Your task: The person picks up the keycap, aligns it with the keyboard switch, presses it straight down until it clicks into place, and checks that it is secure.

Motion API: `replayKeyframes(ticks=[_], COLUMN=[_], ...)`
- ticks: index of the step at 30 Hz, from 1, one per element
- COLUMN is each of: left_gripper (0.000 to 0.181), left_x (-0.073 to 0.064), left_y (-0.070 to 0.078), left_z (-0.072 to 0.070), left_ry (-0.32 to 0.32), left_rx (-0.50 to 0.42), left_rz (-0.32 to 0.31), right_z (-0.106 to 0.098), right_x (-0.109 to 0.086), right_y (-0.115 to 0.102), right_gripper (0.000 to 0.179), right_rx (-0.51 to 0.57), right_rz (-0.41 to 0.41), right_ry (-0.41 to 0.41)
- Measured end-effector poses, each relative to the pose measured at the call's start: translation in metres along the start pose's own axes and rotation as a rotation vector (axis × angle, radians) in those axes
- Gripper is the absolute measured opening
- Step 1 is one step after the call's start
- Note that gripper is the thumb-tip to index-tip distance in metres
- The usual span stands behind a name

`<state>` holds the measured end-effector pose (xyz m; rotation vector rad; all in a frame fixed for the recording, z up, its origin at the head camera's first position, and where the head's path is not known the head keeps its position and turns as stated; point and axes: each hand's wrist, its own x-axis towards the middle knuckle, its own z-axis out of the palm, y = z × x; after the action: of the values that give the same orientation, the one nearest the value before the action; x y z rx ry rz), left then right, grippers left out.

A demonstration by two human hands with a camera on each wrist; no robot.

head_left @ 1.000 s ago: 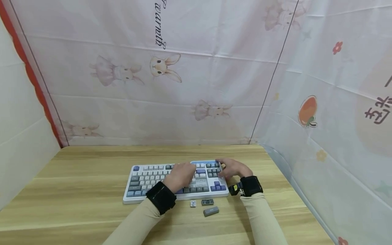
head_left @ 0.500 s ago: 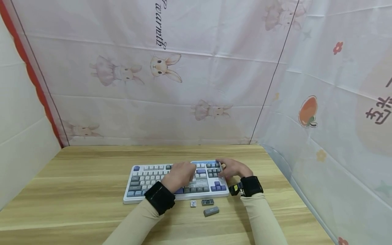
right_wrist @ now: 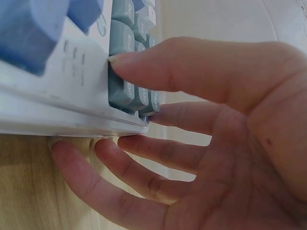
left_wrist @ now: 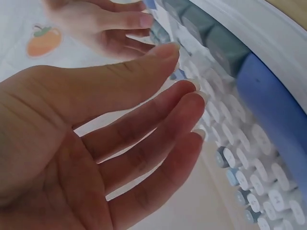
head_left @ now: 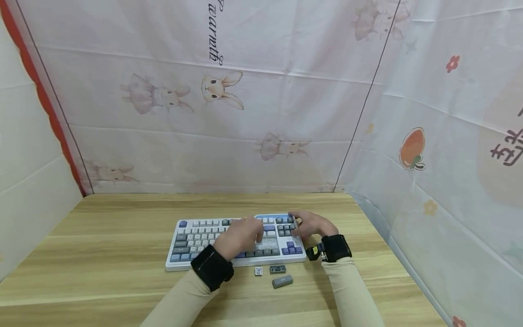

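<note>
A white-framed keyboard [head_left: 241,262] with white, grey and purple keycaps lies on the table. Toward its right side, a patch [head_left: 266,244] shows pale switch bases without caps. My left hand [head_left: 241,235] hovers over the middle keys, and in the left wrist view its fingers are loosely bent with nothing visible between them. Whether its fingertips touch the keys, I cannot tell. At the right end, my right hand [head_left: 312,225] grips the keyboard: its thumb [right_wrist: 144,69] rests on the grey keys while the other fingers lie against the edge and underside.
In front of the keyboard lie a long grey keycap [head_left: 282,281], a dark upturned keycap [head_left: 278,269] and a small white square piece [head_left: 259,271]. The wooden table [head_left: 102,254] meets a printed cloth [head_left: 245,159] behind and at the sides.
My left hand and wrist have shifted very slightly left over the keys. The right hand keeps its grip on the keyboard, and the loose pieces stay where they were.
</note>
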<state>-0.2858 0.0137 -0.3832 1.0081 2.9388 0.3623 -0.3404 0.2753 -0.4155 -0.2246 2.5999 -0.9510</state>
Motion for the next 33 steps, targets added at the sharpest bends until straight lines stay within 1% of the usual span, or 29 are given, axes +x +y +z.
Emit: replayKeyframes(ticks=[4,7,11,14,19,22,25,29,33], left_gripper=[0.021,0.023,0.023,0.023,0.022,0.024,0.025,0.02,0.017], left_x=[-0.001,-0.003,-0.008,-0.011,-0.013,-0.013,-0.013,-0.011,-0.011], left_y=[0.005,0.008,0.012,0.016,0.024,0.028,0.029,0.03,0.032], left_z=[-0.002,-0.003,-0.002,-0.001,0.003,0.007,0.014,0.022,0.024], left_ry=[-0.046,-0.07,-0.078,-0.091,-0.138,-0.161,-0.163,-0.158,-0.177], left_rx=[-0.023,-0.053,-0.094,-0.107,-0.083,-0.061,-0.021,0.035,0.042], left_rz=[0.005,0.023,0.056,0.071,0.08,0.078,0.088,0.099,0.081], right_z=[-0.001,-0.001,-0.001,0.0,0.0,0.0,0.0,0.0,0.0], right_x=[0.001,0.001,0.001,0.001,0.001,0.001,0.001,0.0,0.001], right_y=[0.0,0.0,0.0,0.0,-0.001,-0.001,-0.001,0.0,0.0], right_gripper=[0.079,0.079,0.079,0.079,0.078,0.079,0.079,0.08,0.08], right_rx=[-0.006,-0.001,-0.003,-0.007,-0.014,-0.02,-0.018,-0.018,-0.02], right_rz=[0.008,0.012,0.007,0.006,0.011,0.008,0.007,0.011,0.018], right_ry=[-0.001,-0.003,-0.004,-0.001,0.0,-0.001,-0.001,-0.001,-0.001])
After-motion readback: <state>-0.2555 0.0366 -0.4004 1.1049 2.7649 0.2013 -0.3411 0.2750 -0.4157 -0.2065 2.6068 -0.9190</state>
